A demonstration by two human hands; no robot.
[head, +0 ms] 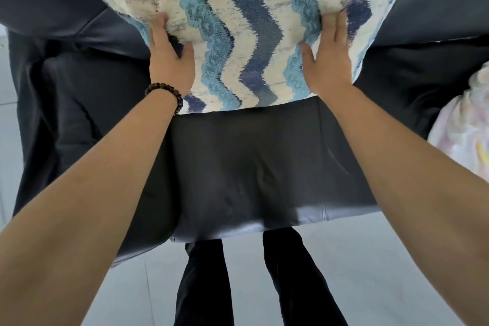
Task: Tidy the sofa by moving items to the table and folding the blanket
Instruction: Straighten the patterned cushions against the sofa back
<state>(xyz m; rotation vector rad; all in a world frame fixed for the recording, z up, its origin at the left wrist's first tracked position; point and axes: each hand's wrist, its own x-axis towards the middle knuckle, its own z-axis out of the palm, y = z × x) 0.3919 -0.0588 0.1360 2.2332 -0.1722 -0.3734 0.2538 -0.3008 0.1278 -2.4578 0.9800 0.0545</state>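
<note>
A square cushion (pixel 248 34) with wavy blue, navy and cream stripes leans against the backrest of the dark leather sofa (pixel 238 167). My left hand (pixel 169 58), with a bead bracelet on the wrist, grips the cushion's left edge, fingers curled into the fabric. Along the cushion's right side lies my right hand (pixel 330 58), fingers stretched out flat and pressing on it. A pale pastel blanket (pixel 465 127) is bunched on the sofa seat at the far right, partly cut off by the frame edge.
The sofa's armrest (pixel 66 114) is on the left. Light tiled floor (pixel 370 259) runs in front of the sofa. My legs in dark trousers (pixel 291 286) stand right at the seat's front edge.
</note>
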